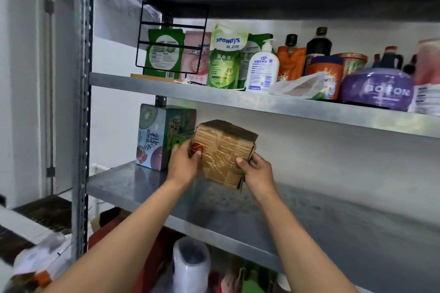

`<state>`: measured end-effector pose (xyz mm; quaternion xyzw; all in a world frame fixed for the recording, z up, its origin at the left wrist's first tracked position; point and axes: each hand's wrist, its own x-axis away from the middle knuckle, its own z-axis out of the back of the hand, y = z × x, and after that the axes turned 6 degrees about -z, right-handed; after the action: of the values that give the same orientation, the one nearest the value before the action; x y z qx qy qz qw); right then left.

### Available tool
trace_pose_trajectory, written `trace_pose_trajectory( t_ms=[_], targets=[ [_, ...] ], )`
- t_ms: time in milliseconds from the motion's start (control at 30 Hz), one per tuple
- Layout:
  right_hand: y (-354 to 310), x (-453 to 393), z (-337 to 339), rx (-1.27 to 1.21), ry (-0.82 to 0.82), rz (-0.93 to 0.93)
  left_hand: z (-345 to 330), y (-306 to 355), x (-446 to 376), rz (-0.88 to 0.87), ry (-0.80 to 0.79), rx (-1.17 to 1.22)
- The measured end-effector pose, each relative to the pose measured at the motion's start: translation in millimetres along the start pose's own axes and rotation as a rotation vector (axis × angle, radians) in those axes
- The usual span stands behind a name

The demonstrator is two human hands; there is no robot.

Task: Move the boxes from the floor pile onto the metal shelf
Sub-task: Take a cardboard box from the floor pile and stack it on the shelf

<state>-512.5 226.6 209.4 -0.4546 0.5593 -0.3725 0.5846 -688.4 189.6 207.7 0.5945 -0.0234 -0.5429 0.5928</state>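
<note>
A brown cardboard box (223,152) wrapped in clear tape, with a red mark on its left face, is tilted over the middle metal shelf (309,216). My left hand (184,164) grips its left side, thumb on the red mark. My right hand (258,171) grips its lower right corner. Whether the box's bottom edge touches the shelf, I cannot tell. Just left of it stand a small green box (179,141) and a taller fruit-printed carton (156,137), both on the same shelf.
The upper shelf (166,89) carries refill pouches, a pump bottle, sauce bottles, tins, a purple tub and a black wire rack. Below the middle shelf sit a white container (190,266) and red and green packages. A grey upright post (82,102) stands at left.
</note>
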Motion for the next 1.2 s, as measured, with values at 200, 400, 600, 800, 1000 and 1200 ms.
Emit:
trace_pose_trajectory(
  t_ms=[200, 400, 600, 800, 1000, 1200],
  targets=[
    [-1.4, -70.2, -33.8, 0.049, -0.031, 0.036, -1.2, -21.0, -61.9, 0.008, 0.059, -0.085],
    [12.3, -144.3, -74.3, 0.236, -0.045, 0.122, -12.1, -65.1, -114.7, -0.022, 0.042, -0.1],
    [25.2, -192.5, -105.9, 0.161, -0.086, 0.138, -21.9, -110.9, -158.5, -0.132, -0.043, -0.18],
    [38.8, -239.1, -134.2, 0.282, -0.127, 0.13, -23.9, -113.3, -179.0, -0.28, -0.234, -0.574],
    [40.7, -255.6, -150.9, 0.391, -0.09, 0.2, -38.6, -130.8, -201.7, -0.162, -0.497, -0.714],
    [43.8, -258.2, -147.9, 0.414, -0.059, 0.233, -44.1, -135.5, -199.1, -0.159, -0.48, -0.78]
  ],
)
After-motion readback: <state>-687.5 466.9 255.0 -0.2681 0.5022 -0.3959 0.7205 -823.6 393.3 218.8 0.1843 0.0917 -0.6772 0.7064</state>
